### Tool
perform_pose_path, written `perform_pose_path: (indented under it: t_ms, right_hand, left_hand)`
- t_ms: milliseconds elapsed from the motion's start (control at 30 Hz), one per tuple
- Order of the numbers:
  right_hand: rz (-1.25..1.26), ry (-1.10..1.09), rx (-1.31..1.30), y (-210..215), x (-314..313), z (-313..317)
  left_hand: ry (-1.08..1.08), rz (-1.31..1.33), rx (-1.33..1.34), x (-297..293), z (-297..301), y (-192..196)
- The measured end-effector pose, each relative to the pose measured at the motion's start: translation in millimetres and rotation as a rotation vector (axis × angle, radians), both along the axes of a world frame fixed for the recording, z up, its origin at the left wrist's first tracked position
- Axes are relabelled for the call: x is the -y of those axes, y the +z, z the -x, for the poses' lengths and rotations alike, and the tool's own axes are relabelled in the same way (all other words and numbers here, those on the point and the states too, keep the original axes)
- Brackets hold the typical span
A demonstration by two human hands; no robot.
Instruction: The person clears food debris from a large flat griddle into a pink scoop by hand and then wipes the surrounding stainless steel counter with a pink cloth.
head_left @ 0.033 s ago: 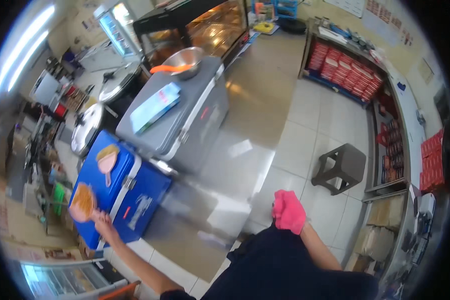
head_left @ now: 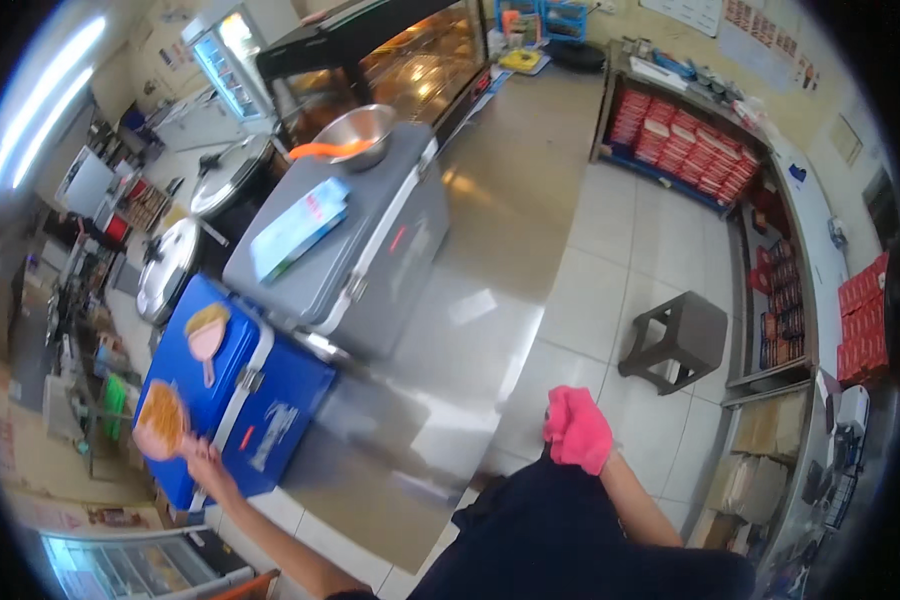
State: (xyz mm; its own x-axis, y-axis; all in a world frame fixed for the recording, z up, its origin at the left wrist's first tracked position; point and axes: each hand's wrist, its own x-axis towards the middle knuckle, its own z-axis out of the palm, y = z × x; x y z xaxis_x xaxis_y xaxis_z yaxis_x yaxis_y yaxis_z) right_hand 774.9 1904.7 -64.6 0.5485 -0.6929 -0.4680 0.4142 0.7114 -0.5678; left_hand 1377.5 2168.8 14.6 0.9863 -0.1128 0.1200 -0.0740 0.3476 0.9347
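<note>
My left hand (head_left: 202, 458) is closed round the handle of a pink paddle-shaped utensil (head_left: 150, 442). Its broad face bears something stringy and orange-yellow; I cannot make out what. It is held over the near left end of a blue cooler box (head_left: 195, 380). On that lid lies a second pink-handled utensil (head_left: 206, 342), with a tan mass at its wide end. My right hand (head_left: 578, 430), in a pink glove, is closed in front of my dark clothing, well apart from the boxes. Whether anything is inside its fingers is hidden.
Behind the blue box, a grey cooler box (head_left: 370, 235) carries a light-blue carton (head_left: 300, 228), a metal bowl (head_left: 372, 128) and an orange-handled utensil (head_left: 322, 150). Lidded pots (head_left: 170, 268) stand at left. A grey stool (head_left: 675, 340) is on the tiled floor, with shelves of red boxes (head_left: 685, 145) beyond.
The view has shifted slightly, so the boxes sit a little further left and lower. Both hands keep nearly the same pose and grip.
</note>
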Motion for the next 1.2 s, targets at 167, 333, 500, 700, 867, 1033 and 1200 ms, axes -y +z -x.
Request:
perform_pose_path:
  t_ms: [167, 333, 500, 700, 867, 1033, 1200]
  right_hand:
    - [-0.218, -0.241, -0.110, -16, 70, 102]
    - [-0.168, -0.278, -0.048, -43, 190, 220]
    - [-0.114, -0.429, -0.166, -45, 345, 292]
    - [0.011, -0.505, -0.278, -11, 554, 308]
    - [0.264, -0.380, -0.096, 28, 713, 285]
    - [0.435, -0.243, -0.133, 53, 880, 275]
    - [0.542, -0.014, -0.285, 50, 1088, 244]
  left_hand:
    - [0.035, -0.254, -0.010, 63, 164, 49]
    - [0.160, -0.271, -0.140, 167, 296, 28]
    - [-0.112, -0.230, -0.212, 350, 427, -5]
    - [-0.677, -0.322, -0.228, 594, 524, -49]
    - [-0.882, -0.398, -0.183, 789, 574, -123]
    - [-1.056, -0.351, -0.323, 967, 621, -172]
    - [-1.142, -0.358, -0.386, 1088, 652, -241]
